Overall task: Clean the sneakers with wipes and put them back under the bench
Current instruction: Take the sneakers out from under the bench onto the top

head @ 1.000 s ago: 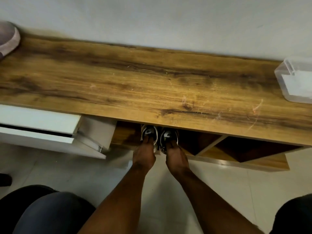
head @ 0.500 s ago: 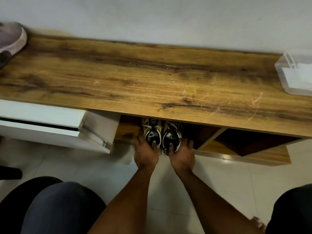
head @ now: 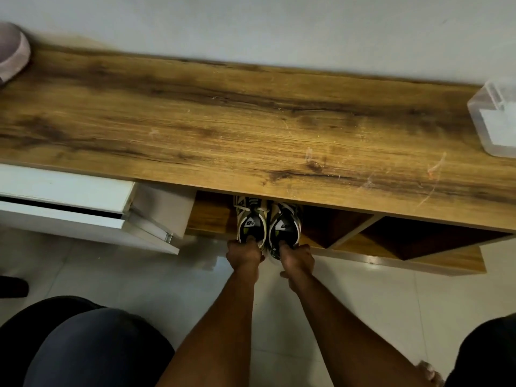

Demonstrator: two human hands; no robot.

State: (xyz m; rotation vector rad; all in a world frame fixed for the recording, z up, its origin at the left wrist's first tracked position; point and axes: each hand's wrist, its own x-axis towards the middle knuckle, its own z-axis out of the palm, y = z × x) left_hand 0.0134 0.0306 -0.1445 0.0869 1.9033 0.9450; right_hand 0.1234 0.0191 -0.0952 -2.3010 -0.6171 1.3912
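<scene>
Two black, white and yellow-green sneakers stand side by side on the low shelf under the wooden bench (head: 251,129), heels toward me. My left hand (head: 243,254) grips the heel of the left sneaker (head: 250,223), fingers hooked into its opening. My right hand (head: 296,259) grips the heel of the right sneaker (head: 284,227) the same way. The toes of both sneakers are hidden beneath the bench top. A clear plastic wipes box (head: 495,121) holding white wipes sits on the bench at the far right.
A white drawer unit (head: 67,202) juts out under the bench at left. An open wooden compartment (head: 418,238) lies right of the sneakers. A pinkish object (head: 12,51) sits at the bench's far left. My knees frame the pale tiled floor (head: 363,289).
Both hands have drawn back toward me with the sneakers, so more of each shoe shows from under the bench top. The fingers have gone from the shoe tops to hooking the heels.
</scene>
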